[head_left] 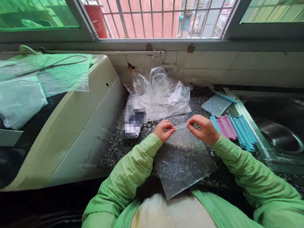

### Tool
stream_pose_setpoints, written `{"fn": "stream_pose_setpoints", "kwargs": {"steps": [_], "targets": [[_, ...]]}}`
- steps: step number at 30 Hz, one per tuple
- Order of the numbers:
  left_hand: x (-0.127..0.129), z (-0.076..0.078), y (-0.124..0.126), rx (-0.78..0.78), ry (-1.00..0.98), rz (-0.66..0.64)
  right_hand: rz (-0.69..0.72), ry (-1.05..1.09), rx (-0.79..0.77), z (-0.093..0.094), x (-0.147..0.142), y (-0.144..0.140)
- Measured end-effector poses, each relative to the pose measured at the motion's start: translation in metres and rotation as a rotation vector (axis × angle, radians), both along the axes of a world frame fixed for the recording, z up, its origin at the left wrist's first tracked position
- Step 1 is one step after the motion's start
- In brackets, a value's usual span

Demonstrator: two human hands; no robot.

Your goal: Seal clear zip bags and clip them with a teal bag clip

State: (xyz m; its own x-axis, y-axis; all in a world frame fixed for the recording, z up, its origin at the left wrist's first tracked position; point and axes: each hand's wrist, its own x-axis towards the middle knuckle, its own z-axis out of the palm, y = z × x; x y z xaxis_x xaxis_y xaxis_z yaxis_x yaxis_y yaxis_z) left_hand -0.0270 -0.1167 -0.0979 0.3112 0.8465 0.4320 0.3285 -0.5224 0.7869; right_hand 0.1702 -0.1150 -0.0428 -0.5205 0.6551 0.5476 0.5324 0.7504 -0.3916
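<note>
A clear plastic bag (pixel 184 163) hangs flat between my hands, its top edge stretched toward the window and its lower corner near my body. My left hand (pixel 164 130) pinches one end of that top edge between thumb and fingers. At the other end, my right hand (pixel 203 128) grips the same edge in a pinch. Just right of my right hand lie blue sealing clips (pixel 244 131) and pink sealing clips (pixel 227 126) in rows on the speckled counter. Behind them rests a small clear bag (pixel 217 105) with a blue clip (pixel 226 97) along its edge.
Crumpled clear plastic bags (pixel 161 93) are heaped against the tiled wall. A blurred-out item (pixel 133 123) lies left of my left hand. The pale machine (pixel 86 113) on the left carries more plastic sheets (pixel 39 82). On the right is a metal sink (pixel 279 135).
</note>
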Motion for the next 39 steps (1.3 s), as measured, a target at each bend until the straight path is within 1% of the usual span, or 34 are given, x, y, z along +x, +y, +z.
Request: {"fn": "stream_pose_setpoints", "kwargs": {"steps": [8, 15, 22, 30, 39], "targets": [[-0.001, 0.001, -0.002, 0.014, 0.029, 0.009, -0.001, -0.016, -0.074, -0.004, -0.001, 0.001], [-0.001, 0.000, -0.002, 0.092, 0.040, 0.008, 0.020, 0.011, -0.057, -0.008, -0.003, 0.000], [-0.001, -0.001, -0.003, 0.061, 0.063, 0.023, 0.037, 0.005, -0.028, -0.005, -0.005, -0.002], [-0.009, -0.002, 0.001, 0.024, 0.077, 0.063, -0.006, 0.062, -0.036, 0.000, 0.001, 0.001], [-0.010, -0.001, 0.002, 0.049, 0.055, 0.053, -0.005, 0.049, -0.067, 0.005, 0.004, 0.002]]}}
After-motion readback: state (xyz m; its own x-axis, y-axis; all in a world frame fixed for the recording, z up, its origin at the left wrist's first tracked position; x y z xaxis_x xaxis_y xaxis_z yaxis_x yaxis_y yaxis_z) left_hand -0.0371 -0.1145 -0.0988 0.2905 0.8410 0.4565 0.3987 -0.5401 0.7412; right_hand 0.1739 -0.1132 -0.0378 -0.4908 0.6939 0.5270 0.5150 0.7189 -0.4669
